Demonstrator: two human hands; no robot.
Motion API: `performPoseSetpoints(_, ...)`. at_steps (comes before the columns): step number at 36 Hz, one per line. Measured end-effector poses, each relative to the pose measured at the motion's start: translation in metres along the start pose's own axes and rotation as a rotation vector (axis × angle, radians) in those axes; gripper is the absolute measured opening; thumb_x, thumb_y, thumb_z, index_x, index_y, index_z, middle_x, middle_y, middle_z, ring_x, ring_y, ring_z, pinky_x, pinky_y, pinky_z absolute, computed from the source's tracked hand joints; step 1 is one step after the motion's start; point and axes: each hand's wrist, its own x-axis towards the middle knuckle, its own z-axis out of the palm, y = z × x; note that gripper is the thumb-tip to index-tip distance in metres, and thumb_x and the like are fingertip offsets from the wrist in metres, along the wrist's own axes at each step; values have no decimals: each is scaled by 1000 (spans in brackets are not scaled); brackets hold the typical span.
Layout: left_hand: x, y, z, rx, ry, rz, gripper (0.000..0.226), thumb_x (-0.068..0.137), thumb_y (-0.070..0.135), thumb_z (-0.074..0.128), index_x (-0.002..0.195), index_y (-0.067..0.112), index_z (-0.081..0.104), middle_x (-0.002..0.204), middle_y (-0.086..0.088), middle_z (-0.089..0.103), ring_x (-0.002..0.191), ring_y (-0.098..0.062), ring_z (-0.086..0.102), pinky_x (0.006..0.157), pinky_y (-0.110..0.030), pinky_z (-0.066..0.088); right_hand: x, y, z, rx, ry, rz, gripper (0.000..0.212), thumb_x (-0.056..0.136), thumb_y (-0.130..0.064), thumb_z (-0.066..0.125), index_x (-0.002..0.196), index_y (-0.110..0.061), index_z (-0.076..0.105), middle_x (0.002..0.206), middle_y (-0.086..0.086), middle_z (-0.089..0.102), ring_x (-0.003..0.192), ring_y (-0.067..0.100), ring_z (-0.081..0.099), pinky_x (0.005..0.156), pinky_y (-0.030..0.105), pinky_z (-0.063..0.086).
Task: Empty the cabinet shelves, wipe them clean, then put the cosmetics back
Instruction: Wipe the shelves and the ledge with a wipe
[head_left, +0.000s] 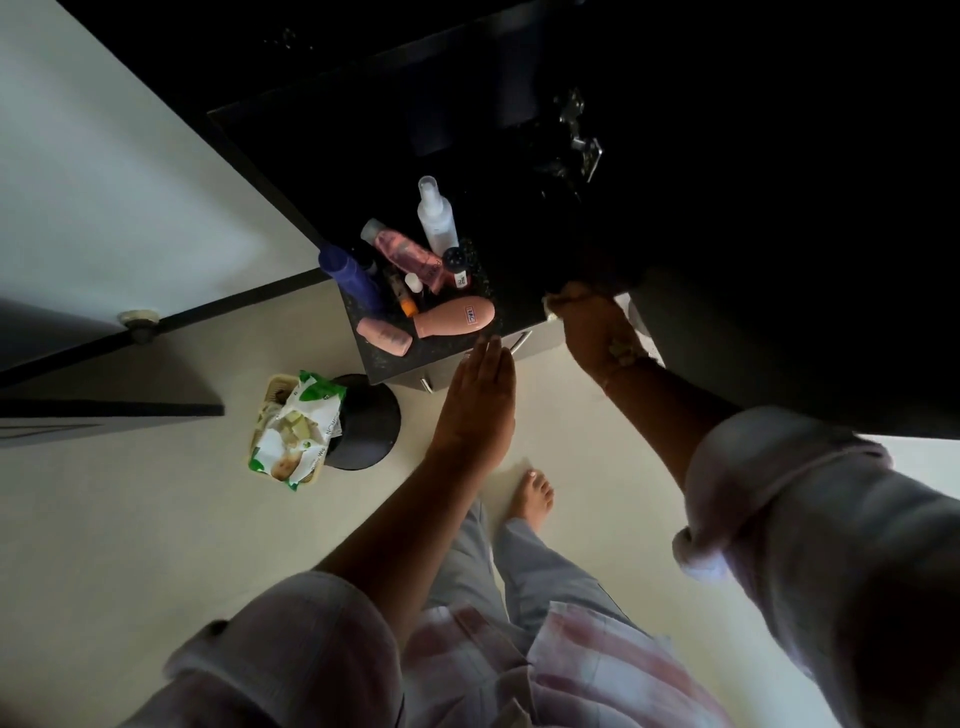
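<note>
On the dark countertop: cosmetics (415, 283) stood and lay in a cluster near the left front corner of the counter (514, 296); none was in either hand
Clear spray bottle (437, 215): upright at the back of the cluster
Pink tube (410, 254): lying tilted just in front of the spray bottle
Blue bottle (350, 278): leaning at the left edge of the cluster
Peach bottle (454, 318): lying on its side at the front, beside a smaller pink bottle (385, 336)
Left hand (475, 405): held flat, fingers straight and pressed together, fingertips near the counter's front edge; it touched nothing
Right hand (592, 327): closed around a pale cloth (563, 296) at the counter's right front edge; individual fingers could not be told apart in the shadow
Cabinet interior (675, 130): too dark to show its shelves; a metal hinge (579, 137) was visible
Floor (130, 545): a basket (275, 395) holding a green and white wipes pack (296, 431) sat beside a round black base (369, 421); one bare foot (532, 493) showed below the hands
</note>
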Motion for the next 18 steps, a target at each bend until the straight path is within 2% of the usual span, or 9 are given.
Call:
performPoseSetpoints(3,-7,2,-5,-52,-18,6,76,92,18,58,150,-3,13,158,-22,13,148,-34,11,116,-34,3,-20,-1,7,62,-119,-19,28,90,-2,54,113,-7,70,118,13,65,117,28,57,107,31,39)
performPoseSetpoints(4,-8,2,-5,-69,-20,7,77,93,21,57,151,-2,11,159,-20,11,148,-32,9,117,-32,2,-26,-1,9,64,-144,2,31,89,3,54,113,-7,70,118,13,66,117,28,58,105,26,39)
performPoseSetpoints(6,-14,3,-9,-159,-86,-42,78,95,25,55,152,0,7,160,-17,7,149,-27,7,118,-27,5,-38,-6,12,238,-119,125,31,89,3,55,112,-8,72,115,10,68,113,24,61,97,18,41)
performPoseSetpoints(7,-17,4,-10,-226,-123,-80,77,96,27,55,152,2,8,161,-15,8,149,-25,7,118,-25,7,-42,-9,13,322,-94,194,27,90,-2,57,110,-11,73,112,8,70,109,22,63,93,18,43)
performPoseSetpoints(9,-24,3,-13,-341,-176,-182,74,96,31,54,152,3,14,160,-14,15,148,-22,14,117,-25,13,-50,-20,15,507,-92,306,18,91,-12,58,99,-11,74,96,8,73,92,25,66,84,27,51)
performPoseSetpoints(11,-31,1,-15,-466,-172,-305,71,94,37,57,150,7,26,154,-13,32,141,-22,33,114,-28,27,-59,-35,15,810,-125,465,11,89,-6,59,90,-6,70,86,13,67,82,28,62,80,38,54)
performPoseSetpoints(12,-34,-1,-16,-540,-149,-377,68,93,39,58,148,9,32,148,-12,42,134,-21,43,109,-28,35,-64,-43,16,986,-145,547,11,89,-2,58,93,-6,68,90,15,65,86,28,61,82,41,54)
performPoseSetpoints(15,-42,-9,-22,-711,-137,-525,59,91,39,61,140,10,46,138,-8,55,124,-18,54,96,-21,39,-79,-64,23,1359,-233,689,22,92,3,54,113,0,60,108,19,63,102,30,62,82,36,57)
performPoseSetpoints(18,-51,-21,-26,-851,-101,-591,53,91,38,62,134,9,52,134,-8,58,122,-20,55,91,-21,39,-90,-88,28,1430,-284,713,21,92,3,54,113,1,59,105,18,64,98,28,64,76,30,58)
